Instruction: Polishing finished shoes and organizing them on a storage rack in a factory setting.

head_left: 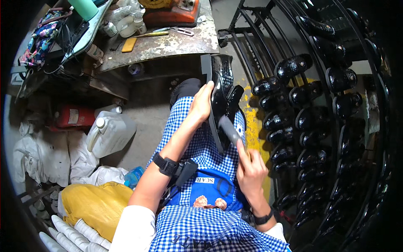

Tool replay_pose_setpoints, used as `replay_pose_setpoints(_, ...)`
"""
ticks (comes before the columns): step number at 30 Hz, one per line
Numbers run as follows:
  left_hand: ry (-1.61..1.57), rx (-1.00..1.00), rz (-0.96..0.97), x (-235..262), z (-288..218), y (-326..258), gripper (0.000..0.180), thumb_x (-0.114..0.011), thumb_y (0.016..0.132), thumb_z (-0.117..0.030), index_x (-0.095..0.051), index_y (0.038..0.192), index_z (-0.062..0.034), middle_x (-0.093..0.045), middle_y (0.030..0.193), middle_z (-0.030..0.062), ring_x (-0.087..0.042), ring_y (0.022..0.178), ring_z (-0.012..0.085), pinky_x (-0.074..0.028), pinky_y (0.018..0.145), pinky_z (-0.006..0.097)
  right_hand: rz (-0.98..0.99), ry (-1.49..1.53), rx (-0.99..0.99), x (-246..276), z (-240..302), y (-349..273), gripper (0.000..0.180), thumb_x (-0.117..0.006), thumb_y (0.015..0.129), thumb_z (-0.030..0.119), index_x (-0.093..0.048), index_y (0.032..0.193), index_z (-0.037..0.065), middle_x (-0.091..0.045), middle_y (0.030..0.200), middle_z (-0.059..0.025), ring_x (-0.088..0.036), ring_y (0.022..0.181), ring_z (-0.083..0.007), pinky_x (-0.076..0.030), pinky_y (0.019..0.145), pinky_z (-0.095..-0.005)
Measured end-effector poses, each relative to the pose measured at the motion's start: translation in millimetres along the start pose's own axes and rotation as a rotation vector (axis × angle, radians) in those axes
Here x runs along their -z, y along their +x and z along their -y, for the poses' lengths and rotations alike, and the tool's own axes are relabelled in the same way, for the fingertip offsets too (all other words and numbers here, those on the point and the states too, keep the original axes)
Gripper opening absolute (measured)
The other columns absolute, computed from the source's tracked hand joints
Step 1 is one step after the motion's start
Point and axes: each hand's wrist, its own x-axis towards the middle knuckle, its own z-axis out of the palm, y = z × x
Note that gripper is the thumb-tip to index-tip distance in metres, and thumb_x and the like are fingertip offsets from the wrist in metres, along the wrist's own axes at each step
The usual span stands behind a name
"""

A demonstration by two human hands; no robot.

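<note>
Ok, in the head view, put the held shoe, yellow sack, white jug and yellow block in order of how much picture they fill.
1. Sack
2. Shoe and jug: too alike in area to rank
3. Block, clearly smallest

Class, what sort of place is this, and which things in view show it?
Probably a shoemaking workshop: rows of glossy black shoes line a black metal rack, the left hand holds another black shoe, and a worn workbench stands ahead.
</note>
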Motion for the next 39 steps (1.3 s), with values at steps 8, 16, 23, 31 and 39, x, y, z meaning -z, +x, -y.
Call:
replay_pose_setpoints(8, -0.139, 0.044, 0.04, 2, -7, -9, 0.044, -0.036, 0.094, -0.035, -0.055, 0.108, 0.0026, -0.06, 0.099, 0.0067, -0.054, 0.089, 0.0121, -0.041, 0.081, 0.025, -0.093, 0.298, -0.107, -12, -10, 43, 0.04, -0.057, 0.08, 0.002, -0.057, 0.118, 0.013, -0.053, 0.073, -0.0104, -0.055, 0.062, -0.0239, -0.044, 0.057, -0.0327)
replay_pose_setpoints(16, -0.135, 0.055, 0.071, 5, -8, -15, 0.046, -0.034, 0.095, -0.036, -0.053, 0.11, 0.0025, -0.06, 0.103, 0.0085, -0.052, 0.095, 0.0141, -0.038, 0.086, 0.026, 0.021, 0.204, -0.028, 1, -18, 48, 0.04, -0.06, 0.076, 0.003, -0.06, 0.114, 0.016, -0.054, 0.074, -0.0103, -0.056, 0.066, -0.0266, -0.044, 0.06, -0.0356)
replay_pose_setpoints(23, -0.057, 0.029, 0.037, 7, -5, -12, 0.052, -0.033, 0.094, -0.039, -0.051, 0.116, 0.0044, -0.059, 0.109, 0.0103, -0.052, 0.098, 0.0141, -0.038, 0.088, 0.026, 0.013, 0.189, 0.036, -1, -11, 46, 0.041, -0.059, 0.076, 0.003, -0.059, 0.114, 0.016, -0.053, 0.072, -0.0101, -0.055, 0.062, -0.0262, -0.043, 0.056, -0.036)
replay_pose_setpoints(31, 0.064, -0.01, 0.0, 3, -12, -12, 0.049, -0.034, 0.094, -0.038, -0.055, 0.11, 0.0035, -0.061, 0.103, 0.0074, -0.055, 0.093, 0.0136, -0.04, 0.085, 0.026, 0.139, 0.092, 0.029, 27, -20, -10, 0.047, -0.059, 0.071, 0.0, -0.06, 0.115, 0.016, -0.053, 0.075, -0.0093, -0.056, 0.067, -0.0252, -0.046, 0.06, -0.0337)
replay_pose_setpoints(39, -0.261, 0.086, -0.01, -1, -10, -13, 0.045, -0.036, 0.094, -0.036, -0.056, 0.11, 0.0001, -0.062, 0.099, 0.0066, -0.054, 0.09, 0.0125, -0.04, 0.082, 0.026, 0.021, -0.02, 0.107, 14, -10, 2, 0.051, -0.059, 0.066, -0.001, -0.06, 0.115, 0.017, -0.053, 0.077, -0.0089, -0.055, 0.066, -0.0239, -0.046, 0.058, -0.0353)
